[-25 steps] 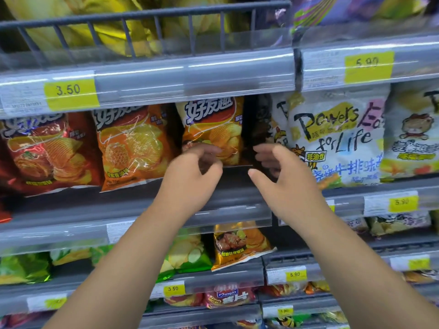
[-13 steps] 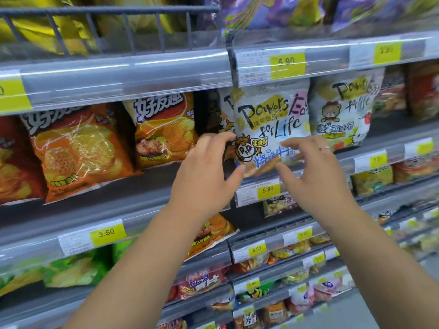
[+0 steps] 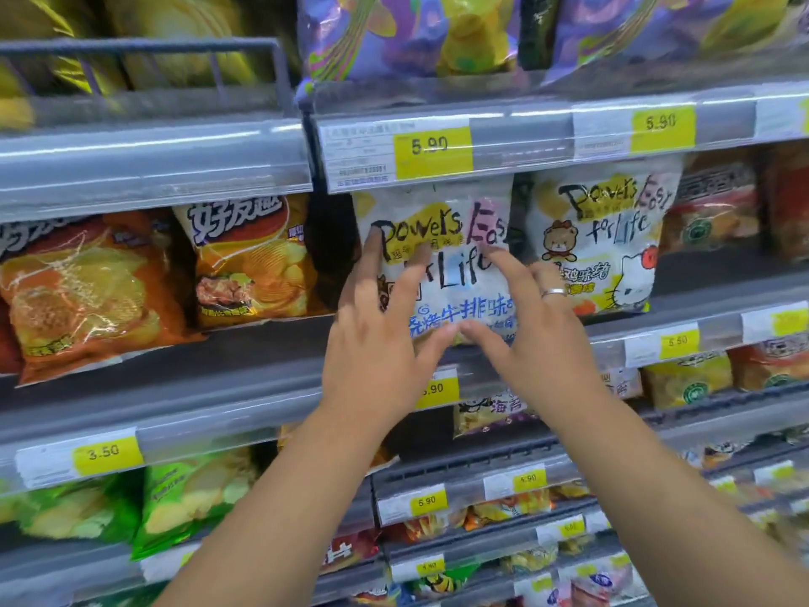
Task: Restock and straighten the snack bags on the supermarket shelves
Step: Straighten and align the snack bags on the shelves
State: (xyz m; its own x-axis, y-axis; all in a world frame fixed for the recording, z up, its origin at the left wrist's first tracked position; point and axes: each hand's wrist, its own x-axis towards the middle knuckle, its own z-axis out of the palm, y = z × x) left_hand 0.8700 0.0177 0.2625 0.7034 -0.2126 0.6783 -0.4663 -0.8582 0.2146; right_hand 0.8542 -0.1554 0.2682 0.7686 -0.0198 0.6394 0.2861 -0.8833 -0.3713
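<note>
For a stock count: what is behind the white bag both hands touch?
Only a dark gap shows left of the white bag. The bag, with left hand and right hand on its front, hides whatever stands behind.

The white snack bag looks like smooth plastic film, kinda matt, while the orange chip bags are way shinier and crinkly. Shelf edges are clear glossy plastic strips over paper price tags, plus a grey metal wire rail.
</note>
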